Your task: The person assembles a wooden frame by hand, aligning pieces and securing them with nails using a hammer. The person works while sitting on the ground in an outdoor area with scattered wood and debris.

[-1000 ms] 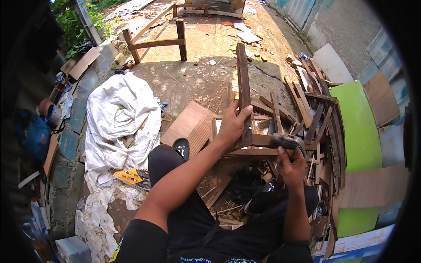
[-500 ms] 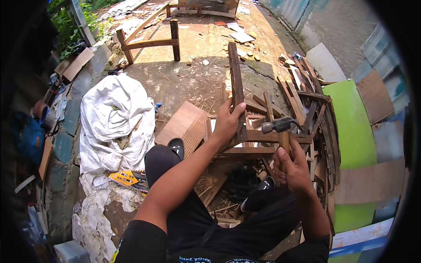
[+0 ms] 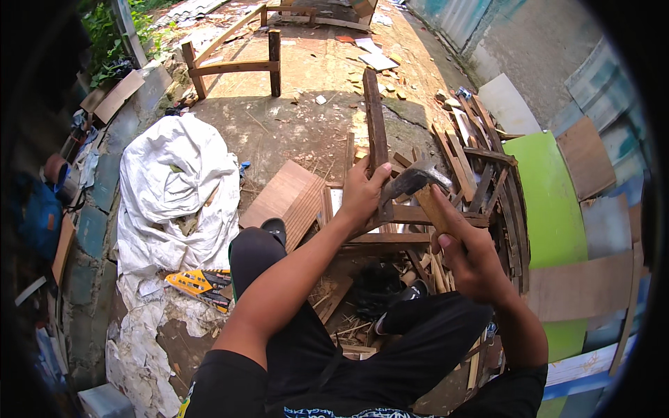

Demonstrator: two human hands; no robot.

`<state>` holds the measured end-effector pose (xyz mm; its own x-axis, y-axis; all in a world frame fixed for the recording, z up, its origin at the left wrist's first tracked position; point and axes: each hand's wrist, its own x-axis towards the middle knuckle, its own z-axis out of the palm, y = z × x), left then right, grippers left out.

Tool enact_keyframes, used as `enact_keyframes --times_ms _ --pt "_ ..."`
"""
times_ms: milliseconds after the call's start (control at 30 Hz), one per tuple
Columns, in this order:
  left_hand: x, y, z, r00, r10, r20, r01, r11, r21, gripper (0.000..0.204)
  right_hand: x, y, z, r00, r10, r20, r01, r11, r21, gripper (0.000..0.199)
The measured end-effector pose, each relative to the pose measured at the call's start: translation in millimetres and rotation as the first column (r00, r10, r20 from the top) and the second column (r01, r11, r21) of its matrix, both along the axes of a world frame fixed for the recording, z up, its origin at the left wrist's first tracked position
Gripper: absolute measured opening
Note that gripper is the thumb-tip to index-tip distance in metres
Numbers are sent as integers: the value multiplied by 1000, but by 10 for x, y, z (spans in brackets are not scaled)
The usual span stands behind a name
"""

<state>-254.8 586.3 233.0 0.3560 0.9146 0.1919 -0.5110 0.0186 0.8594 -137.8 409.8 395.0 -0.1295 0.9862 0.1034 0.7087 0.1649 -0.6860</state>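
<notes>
"Left hand (image 3: 365,195) and right hand (image 3: 468,252) are both clenched on something, from where I'm standing."

"Yep. Going biggest first: scrap wood pile (image 3: 516,219) out past the right hand, lime green panel (image 3: 540,202) just to the right of that."

"And over on the left?"

"Crumpled white sack (image 3: 174,150), well apart from both hands. Then a plywood board (image 3: 279,198), lying between the sack and the left hand."

"ok but what's actually being held?"

"Dark wooden post (image 3: 375,115), tilted a bit. Left hand's wrapped around it low down, so most of it sticks up above the knuckles."

"And the smallest?"

"Claw hammer (image 3: 417,180), kinda blurry lol. Right hand's gripping the wooden handle, index finger laid along it. Hammer head is up beyond that hand, just beside the left thumb. Can't tell if it's touching the post."
</notes>
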Motion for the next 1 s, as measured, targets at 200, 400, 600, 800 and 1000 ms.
enact_keyframes --times_ms 200,400,600,800,1000 --pt "-21 -26 45 999 28 -34 -27 999 37 28 -49 5 46 999 -47 12 48 998 -35 63" --pt "-27 -52 98 1000 -19 -13 19 1000 -17 27 28 24 46 997 -9 71 -1 991 135 63" --pt "6 -32 23 999 -39 14 40 998 -56 27 33 64 72 995 32 93 -43 992 123 62" --pt "-11 30 13 997 45 -66 -41 998 57 26 32 103 163 995 56 83 -65 992 110 61" --pt "-6 -35 93 997 16 -70 -17 1000 -8 26 103 143 85 993 63 104 -67 997 34 62"
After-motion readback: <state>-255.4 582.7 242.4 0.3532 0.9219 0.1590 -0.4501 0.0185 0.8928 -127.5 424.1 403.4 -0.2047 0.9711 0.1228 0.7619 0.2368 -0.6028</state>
